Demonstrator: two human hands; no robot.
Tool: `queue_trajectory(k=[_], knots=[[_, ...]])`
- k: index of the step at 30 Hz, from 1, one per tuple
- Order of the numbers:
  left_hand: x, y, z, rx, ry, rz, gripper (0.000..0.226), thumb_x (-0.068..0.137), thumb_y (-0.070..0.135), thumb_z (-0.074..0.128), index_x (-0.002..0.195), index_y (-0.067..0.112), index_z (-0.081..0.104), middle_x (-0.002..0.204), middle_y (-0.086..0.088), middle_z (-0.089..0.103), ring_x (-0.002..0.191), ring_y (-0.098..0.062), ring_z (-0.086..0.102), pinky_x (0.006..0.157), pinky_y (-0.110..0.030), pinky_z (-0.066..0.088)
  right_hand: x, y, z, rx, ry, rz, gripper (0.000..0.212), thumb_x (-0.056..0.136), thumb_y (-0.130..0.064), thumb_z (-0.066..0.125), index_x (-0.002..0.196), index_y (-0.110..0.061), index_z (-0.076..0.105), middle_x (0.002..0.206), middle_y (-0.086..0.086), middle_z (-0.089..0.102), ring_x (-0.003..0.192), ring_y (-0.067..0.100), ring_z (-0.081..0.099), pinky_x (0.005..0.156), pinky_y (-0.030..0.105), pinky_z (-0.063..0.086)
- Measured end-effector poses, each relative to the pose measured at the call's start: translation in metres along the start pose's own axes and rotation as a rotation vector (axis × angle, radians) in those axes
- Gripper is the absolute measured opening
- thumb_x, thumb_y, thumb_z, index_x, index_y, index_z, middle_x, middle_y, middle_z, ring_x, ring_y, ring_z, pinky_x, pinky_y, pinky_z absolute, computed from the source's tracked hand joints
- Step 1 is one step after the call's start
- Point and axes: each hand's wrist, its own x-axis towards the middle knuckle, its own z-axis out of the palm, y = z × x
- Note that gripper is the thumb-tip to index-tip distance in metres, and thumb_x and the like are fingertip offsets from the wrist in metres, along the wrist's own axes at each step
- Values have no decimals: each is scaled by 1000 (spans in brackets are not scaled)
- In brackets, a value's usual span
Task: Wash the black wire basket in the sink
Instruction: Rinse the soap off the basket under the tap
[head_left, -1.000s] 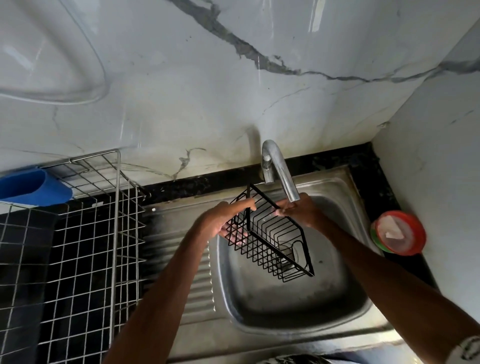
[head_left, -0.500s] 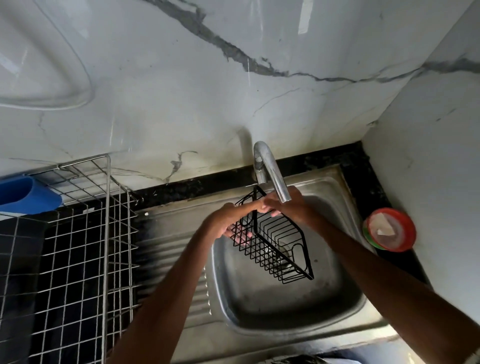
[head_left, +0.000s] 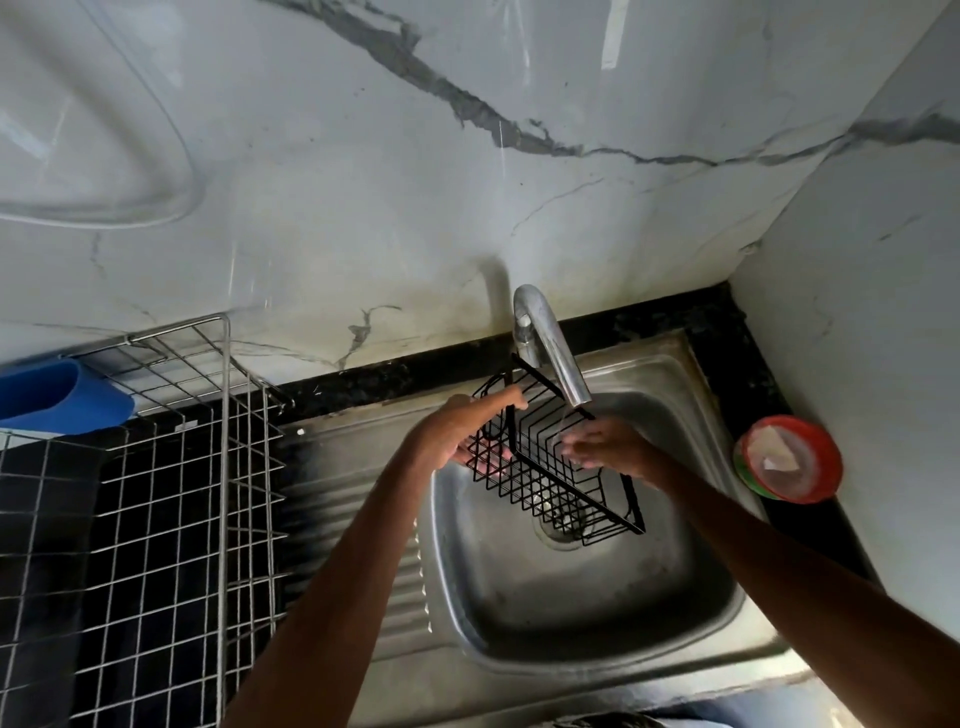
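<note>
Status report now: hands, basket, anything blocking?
Left hand grips basket over sink. Right hand open, touching its wires under tap. Nothing blocking.

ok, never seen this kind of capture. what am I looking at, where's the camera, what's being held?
There is no machine here: a person works with bare hands. The single current picture comes from a wide-angle camera worn on their head, looking down, and the two arms coming in from the bottom edge are theirs. The left hand grips one end of the black wire basket and holds it tilted over the steel sink, under the tap. The right hand is at the basket's wires below the spout. It is blurred, so its grip cannot be told. On the left stands a silver wire dish rack, with a blue container at the far left. A round red-rimmed tub sits on the dark counter to the right.
</note>
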Motion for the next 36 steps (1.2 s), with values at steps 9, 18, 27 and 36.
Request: queue_trajectory(k=[9, 18, 27, 36], knots=[[-2, 1, 31, 30, -15, -91, 117, 55, 96, 59, 144, 21, 51, 157, -9, 41, 115, -22, 51, 74, -30, 49, -5, -76, 9, 316, 63, -197, 79, 59, -59, 88, 100, 4, 62, 72, 0, 73, 72, 12, 73, 69, 23, 61], [-4, -3, 30, 44, 31, -67, 98, 53, 88, 65, 127, 23, 63, 143, -3, 51, 104, -13, 53, 76, -31, 51, -6, 7, 11, -53, 8, -55, 15, 96, -9, 65, 108, -15, 70, 114, 16, 74, 95, 12, 75, 89, 33, 60], [-9, 0, 34, 100, 67, -84, 89, 59, 81, 76, 125, 23, 61, 129, 1, 59, 112, -20, 60, 78, -37, 60, -1, -67, 16, 105, 169, -184, 46, 74, -33, 87, 100, -2, 66, 102, 16, 74, 94, 30, 72, 91, 45, 58], [-19, -1, 29, 52, 78, -48, 87, 66, 72, 75, 132, 17, 57, 138, -7, 57, 113, -20, 58, 69, -30, 51, 0, 9, 19, 118, 25, -102, 22, 93, -13, 66, 114, -15, 71, 121, 7, 72, 110, 15, 70, 92, 31, 58]])
